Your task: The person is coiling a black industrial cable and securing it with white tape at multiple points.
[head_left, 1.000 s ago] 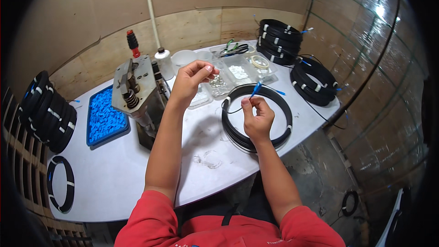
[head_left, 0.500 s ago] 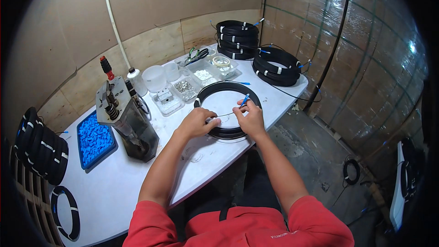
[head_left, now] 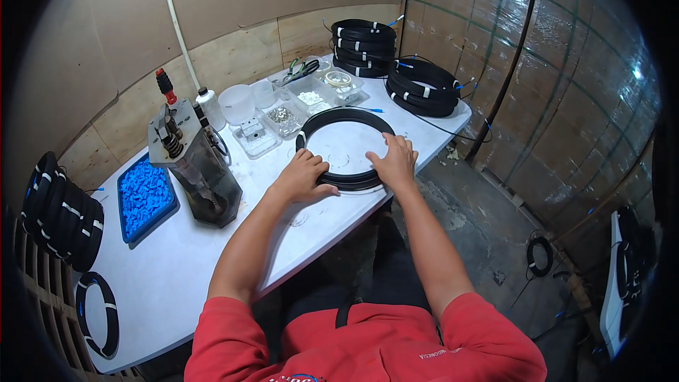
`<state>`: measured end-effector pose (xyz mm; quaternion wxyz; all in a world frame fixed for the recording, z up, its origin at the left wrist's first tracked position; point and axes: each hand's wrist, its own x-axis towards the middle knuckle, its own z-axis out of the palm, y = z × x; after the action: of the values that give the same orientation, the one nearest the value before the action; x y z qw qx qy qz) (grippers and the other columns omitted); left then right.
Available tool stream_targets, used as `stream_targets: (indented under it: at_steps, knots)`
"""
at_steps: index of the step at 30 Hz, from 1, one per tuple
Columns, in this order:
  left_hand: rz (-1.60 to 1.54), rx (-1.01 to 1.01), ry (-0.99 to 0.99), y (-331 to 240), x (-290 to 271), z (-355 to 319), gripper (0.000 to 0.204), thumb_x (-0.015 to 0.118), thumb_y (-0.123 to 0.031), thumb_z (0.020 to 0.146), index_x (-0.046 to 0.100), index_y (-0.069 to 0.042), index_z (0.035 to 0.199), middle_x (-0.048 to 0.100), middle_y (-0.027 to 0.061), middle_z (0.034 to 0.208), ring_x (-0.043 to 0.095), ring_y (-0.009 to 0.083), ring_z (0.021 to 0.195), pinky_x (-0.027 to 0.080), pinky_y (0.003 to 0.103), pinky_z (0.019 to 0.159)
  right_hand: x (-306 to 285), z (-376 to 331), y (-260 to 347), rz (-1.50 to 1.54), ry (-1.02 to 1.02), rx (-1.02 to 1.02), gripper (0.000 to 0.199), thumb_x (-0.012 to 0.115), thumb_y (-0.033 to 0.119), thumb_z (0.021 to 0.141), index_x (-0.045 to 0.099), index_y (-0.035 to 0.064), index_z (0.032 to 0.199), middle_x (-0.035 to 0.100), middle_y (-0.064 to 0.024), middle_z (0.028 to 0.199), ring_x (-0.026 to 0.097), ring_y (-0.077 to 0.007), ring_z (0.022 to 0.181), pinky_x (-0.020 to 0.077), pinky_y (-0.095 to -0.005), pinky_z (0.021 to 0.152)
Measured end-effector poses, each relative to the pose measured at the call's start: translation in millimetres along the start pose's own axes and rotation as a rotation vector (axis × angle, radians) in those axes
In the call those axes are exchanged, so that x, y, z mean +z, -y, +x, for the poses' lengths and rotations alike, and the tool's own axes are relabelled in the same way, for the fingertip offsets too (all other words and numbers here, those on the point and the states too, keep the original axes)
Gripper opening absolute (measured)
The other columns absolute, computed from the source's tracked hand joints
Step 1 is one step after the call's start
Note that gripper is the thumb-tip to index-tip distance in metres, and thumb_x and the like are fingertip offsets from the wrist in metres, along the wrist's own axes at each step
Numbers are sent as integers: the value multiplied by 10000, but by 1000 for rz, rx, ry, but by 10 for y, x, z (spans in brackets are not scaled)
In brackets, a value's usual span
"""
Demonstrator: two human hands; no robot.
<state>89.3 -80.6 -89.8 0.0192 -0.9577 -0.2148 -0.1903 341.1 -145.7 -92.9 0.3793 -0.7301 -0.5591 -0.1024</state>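
Note:
A black cable coil (head_left: 339, 117) with white ties lies flat on the white table in front of me. My left hand (head_left: 304, 175) grips its near left side, thumb toward the front edge. Around the near right side, my right hand (head_left: 394, 161) is closed with the thumb on the inner edge and the fingers over the outer. A blue-tipped cable end (head_left: 375, 110) sticks out beyond the coil's far side. The cable end handled earlier cannot be made out now.
A metal hand press (head_left: 198, 166) and a tray of blue pieces (head_left: 175, 211) stand left. Clear boxes of small parts (head_left: 283, 131) sit behind the coil. Stacked cable coils (head_left: 364, 49) and more coils (head_left: 423, 92) occupy the far right. Another coil (head_left: 112, 318) lies near left.
Both hands have let go of the thin cable end with the blue connector and moved down and apart onto the coil's rim. The view has shifted slightly.

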Motion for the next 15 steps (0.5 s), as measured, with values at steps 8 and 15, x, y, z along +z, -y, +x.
stream_targets:
  at_steps: [8,15]
  knots:
    - [20,0,15,55,97,17,554,688,-621,808,686,-80,928,644,61,897,580,289,943,394,408,941,-7,-268,94,305,95,-457,270,718,258,855,723,112,1082,678,-86,1067,600,-278,1070,430,-414,947]
    - [53,16,-3,54,116,41,453,741,-525,789,665,-96,914,645,54,910,576,277,945,402,394,924,120,-370,275,-42,322,-494,475,575,543,920,756,120,1040,715,-100,935,640,-279,954,386,-412,842]
